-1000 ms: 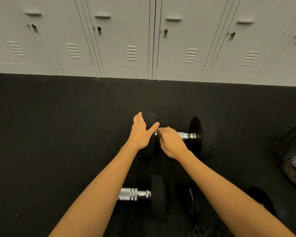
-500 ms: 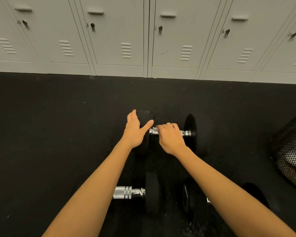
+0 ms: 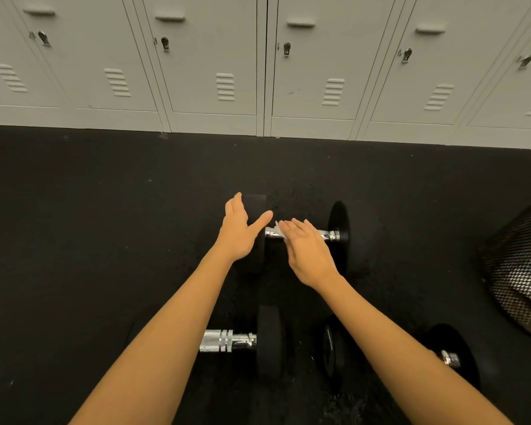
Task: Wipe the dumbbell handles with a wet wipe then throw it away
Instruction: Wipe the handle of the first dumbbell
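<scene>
The right hand (image 3: 308,251) is uncurling its fingers, now lying straight over the wipe (image 3: 279,230) on the far dumbbell's handle (image 3: 327,234), where it was gripping before.

A gym locker room: grey metal lockers (image 3: 215,56) with latches and vents run across the top of the frame. Below lies black rubber flooring (image 3: 105,225) (speckled), with dumbbells (image 3: 267,342) at lower centre

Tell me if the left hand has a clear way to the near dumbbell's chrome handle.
Probably yes: the left hand rests open on the far dumbbell's plate, and nothing covers the near handle beside that forearm.
</scene>
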{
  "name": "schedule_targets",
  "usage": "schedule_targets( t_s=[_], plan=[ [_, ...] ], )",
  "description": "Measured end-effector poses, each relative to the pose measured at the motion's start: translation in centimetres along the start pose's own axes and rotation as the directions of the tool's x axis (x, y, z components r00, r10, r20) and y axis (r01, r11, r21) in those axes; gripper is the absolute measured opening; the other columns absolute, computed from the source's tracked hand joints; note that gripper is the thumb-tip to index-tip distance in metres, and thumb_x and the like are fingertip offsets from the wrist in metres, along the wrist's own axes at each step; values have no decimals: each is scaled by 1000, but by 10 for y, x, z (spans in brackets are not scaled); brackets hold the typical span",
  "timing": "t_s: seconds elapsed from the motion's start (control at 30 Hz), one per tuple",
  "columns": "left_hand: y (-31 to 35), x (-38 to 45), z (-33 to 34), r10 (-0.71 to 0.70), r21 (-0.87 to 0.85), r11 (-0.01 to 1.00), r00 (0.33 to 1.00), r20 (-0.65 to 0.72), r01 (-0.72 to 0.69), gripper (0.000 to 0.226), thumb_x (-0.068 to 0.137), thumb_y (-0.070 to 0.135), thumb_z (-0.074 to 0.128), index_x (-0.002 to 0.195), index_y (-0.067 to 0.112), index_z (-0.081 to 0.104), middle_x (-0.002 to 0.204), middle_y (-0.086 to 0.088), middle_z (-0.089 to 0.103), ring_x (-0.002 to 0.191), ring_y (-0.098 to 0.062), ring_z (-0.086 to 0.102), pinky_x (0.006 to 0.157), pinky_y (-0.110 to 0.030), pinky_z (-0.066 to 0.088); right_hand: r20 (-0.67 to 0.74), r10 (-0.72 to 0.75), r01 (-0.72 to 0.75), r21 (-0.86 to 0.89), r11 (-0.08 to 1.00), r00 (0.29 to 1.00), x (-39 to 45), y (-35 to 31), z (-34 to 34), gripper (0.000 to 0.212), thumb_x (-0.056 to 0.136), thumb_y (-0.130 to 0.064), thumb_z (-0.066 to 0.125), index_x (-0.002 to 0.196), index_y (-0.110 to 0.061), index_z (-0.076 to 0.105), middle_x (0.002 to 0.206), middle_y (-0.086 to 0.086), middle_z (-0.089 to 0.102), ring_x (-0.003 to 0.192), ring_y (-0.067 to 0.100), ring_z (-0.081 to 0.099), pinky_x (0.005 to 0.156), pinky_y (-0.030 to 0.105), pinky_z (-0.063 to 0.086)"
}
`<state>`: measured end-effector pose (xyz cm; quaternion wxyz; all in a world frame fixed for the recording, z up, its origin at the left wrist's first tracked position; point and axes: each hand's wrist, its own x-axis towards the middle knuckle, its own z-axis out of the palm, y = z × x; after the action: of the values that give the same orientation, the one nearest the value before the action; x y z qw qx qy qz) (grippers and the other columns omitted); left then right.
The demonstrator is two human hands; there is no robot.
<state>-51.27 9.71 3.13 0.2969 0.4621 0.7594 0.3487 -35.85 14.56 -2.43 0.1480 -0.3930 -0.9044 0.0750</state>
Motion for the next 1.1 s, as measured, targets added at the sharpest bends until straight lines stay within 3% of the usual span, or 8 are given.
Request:
schedule_targets(
  t_s=[0.2, 0.27, 0.4, 0.53, 0.7, 0.93, 1.03, 1.1],
  plan=[
    [2, -3, 0, 0, 3, 1000, 1000, 1, 0, 85, 93, 45, 54, 153, 15, 2, 160, -5, 6, 141, -27, 28, 112, -40, 29, 37, 8, -10, 43, 999, 999, 22, -15, 0, 33, 93, -12, 48, 124, -9, 57, 115, 8, 64, 113, 22, 55, 115, 36, 24],
    [2, -3, 0, 0, 4, 1000, 1000, 3, 0, 85, 93, 45, 54, 153, 15, 2, 160, -5, 5, 142, -27, 27, 112, -40, 28, 11, -62, 61, 12, 998, 998, 17, -16, 3, 39, 94, -13, 49, 133, -9, 51, 125, 8, 61, 121, 22, 52, 116, 36, 23],
    [2, -3, -1, -3, 26, 1000, 1000, 2, 3, 85, 92, 46, 53, 153, 15, 3, 161, -5, 6, 143, -28, 25, 113, -41, 28, 35, -189, 192, -145, 971, 981, -5, -2, 5, 62, 92, -7, 54, 148, -9, 28, 153, 10, 34, 142, 23, 30, 116, 32, 7],
    [4, -5, -2, -1, 15, 1000, 1000, 4, 1, 85, 93, 45, 53, 153, 14, 2, 161, -6, 6, 143, -27, 25, 113, -40, 27, 65, -156, 167, -233, 958, 986, -9, 7, -3, 72, 90, -2, 53, 151, -10, 15, 158, 10, 23, 146, 22, 20, 116, 32, -1],
    [5, -6, -2, -4, 19, 1000, 1000, 7, 4, 85, 93, 46, 53, 153, 13, 1, 161, -6, 5, 143, -27, 23, 114, -40, 26, 24, -74, 77, -158, 984, 997, -1, -6, 6, 64, 92, -5, 53, 150, -9, 24, 154, 10, 32, 144, 21, 26, 118, 32, 2],
    [3, -7, -3, 3, 4, 1000, 1000, 17, -3, 86, 93, 45, 53, 153, 14, 1, 161, -7, 4, 145, -27, 19, 114, -39, 24, 78, -213, 225, -215, 950, 974, -15, 4, 10, 64, 90, -2, 57, 147, -10, 29, 156, 10, 26, 145, 22, 21, 114, 34, -1],
    [3, -7, -2, 2, -8, 1000, 1000, 12, -2, 85, 93, 45, 53, 153, 14, 1, 162, -6, 4, 145, -26, 20, 114, -39, 24, 8, -117, 116, -172, 978, 993, -16, 11, 8, 55, 98, -9, 47, 149, -10, 25, 157, 10, 25, 146, 22, 19, 114, 31, -4],
    [3, -6, -2, 1, -2, 1000, 1000, 6, -1, 85, 93, 45, 53, 153, 14, 1, 162, -6, 4, 145, -26, 20, 114, -39, 24, -26, -41, 37, -137, 990, 999, -7, 9, 6, 46, 102, -14, 40, 147, -7, 32, 151, 12, 37, 143, 25, 28, 117, 32, 1]
  ],
)
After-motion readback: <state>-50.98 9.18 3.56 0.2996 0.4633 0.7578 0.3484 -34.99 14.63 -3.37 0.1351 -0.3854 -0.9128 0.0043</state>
